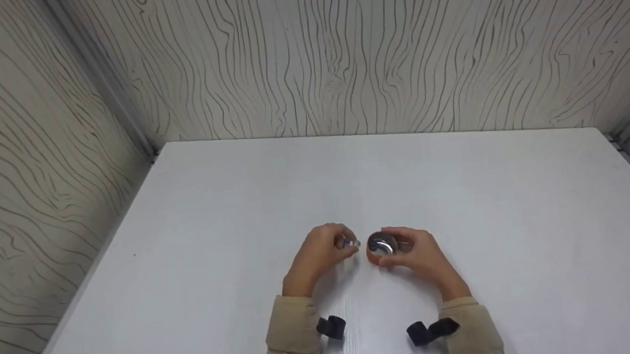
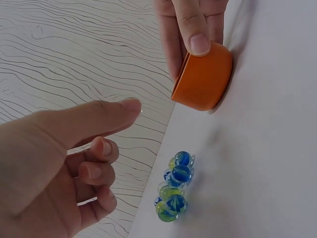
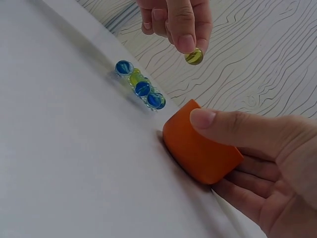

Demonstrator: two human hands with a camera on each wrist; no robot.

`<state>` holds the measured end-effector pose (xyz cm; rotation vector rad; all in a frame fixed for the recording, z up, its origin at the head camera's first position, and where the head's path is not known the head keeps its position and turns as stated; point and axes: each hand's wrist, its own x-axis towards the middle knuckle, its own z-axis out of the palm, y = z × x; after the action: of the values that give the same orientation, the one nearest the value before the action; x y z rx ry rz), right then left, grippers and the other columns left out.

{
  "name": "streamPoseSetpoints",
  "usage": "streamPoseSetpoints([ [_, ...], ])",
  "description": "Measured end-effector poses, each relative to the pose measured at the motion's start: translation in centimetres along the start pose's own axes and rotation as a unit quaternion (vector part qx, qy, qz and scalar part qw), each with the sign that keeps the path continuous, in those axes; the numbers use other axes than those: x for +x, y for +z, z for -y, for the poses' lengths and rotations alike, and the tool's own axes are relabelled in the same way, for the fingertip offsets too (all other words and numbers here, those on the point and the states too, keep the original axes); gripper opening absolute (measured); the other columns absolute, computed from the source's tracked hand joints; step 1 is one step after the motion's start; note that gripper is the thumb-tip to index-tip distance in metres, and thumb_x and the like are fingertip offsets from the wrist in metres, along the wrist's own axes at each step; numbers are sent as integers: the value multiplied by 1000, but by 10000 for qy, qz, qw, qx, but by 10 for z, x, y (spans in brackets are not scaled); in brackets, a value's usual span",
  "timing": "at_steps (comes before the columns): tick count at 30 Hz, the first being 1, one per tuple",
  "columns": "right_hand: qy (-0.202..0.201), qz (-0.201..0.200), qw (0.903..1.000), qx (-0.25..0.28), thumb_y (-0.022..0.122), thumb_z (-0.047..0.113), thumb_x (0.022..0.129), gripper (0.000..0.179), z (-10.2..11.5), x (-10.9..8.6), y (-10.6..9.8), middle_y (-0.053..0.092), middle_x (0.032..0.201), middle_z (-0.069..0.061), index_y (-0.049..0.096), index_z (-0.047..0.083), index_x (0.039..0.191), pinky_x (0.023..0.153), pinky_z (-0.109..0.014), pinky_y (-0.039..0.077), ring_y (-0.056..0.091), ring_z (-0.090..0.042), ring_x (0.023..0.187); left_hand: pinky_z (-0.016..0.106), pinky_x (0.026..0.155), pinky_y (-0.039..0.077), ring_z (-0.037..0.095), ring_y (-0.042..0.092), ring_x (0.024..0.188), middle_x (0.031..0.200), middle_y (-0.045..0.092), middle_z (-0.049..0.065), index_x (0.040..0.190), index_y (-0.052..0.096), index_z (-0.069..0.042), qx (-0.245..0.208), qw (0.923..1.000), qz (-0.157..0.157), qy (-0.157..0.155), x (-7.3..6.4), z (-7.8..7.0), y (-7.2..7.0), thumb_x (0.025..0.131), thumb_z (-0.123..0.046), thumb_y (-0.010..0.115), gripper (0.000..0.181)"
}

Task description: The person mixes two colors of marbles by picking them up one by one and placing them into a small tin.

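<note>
My left hand (image 1: 317, 252) pinches a yellow-green glass marble (image 3: 193, 56) between thumb and fingertip, to the left of a small orange bowl. In the left wrist view, the thumb covers that marble almost wholly. My right hand (image 1: 419, 252) grips the orange bowl (image 2: 205, 79), thumb on the near side and fingers around the far side. Shiny metal lines its inside, and it stands on the table with its opening up. Several clear marbles (image 2: 181, 173) with blue and yellow-green swirls lie clustered on the table, under the left hand and beside the bowl.
The white table (image 1: 207, 199) reaches back to a wall panel (image 1: 332, 54) with a wood-grain pattern. Another patterned panel (image 1: 19, 171) stands along the left side. Black straps with mounts (image 1: 332, 327) sit at both sleeved wrists.
</note>
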<state>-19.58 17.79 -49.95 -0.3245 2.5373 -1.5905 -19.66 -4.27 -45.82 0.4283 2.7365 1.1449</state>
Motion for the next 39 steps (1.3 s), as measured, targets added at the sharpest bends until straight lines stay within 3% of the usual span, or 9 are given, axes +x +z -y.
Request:
streamPoseSetpoints([
  [10, -171, 78, 9998, -72, 82, 17, 73, 64, -1, 0, -2, 59, 129, -28, 57, -6, 128, 100, -42, 48, 58, -41, 121, 17, 64, 40, 7, 47, 71, 81, 62, 1, 97, 73, -10, 189, 9996, -83, 204, 1, -1, 5, 85, -17, 72, 14],
  [20, -177, 99, 9998, -10, 82, 16, 74, 62, 0, -1, 1, 62, 127, -26, 58, -6, 126, 102, -45, 47, 59, -40, 120, 17, 60, 34, 6, 40, 65, 70, 47, -5, 99, 73, -10, 432, 9985, -16, 327, 2, -4, 10, 86, -17, 71, 15],
  [39, -125, 160, 9998, 10, 82, 16, 74, 63, 1, 0, 1, 60, 129, -28, 57, -8, 127, 101, -43, 48, 59, -41, 120, 17, 57, 33, 5, 40, 64, 74, 55, 0, 105, 73, -11, 736, 9965, 48, 404, 4, -5, 18, 89, -15, 68, 17],
])
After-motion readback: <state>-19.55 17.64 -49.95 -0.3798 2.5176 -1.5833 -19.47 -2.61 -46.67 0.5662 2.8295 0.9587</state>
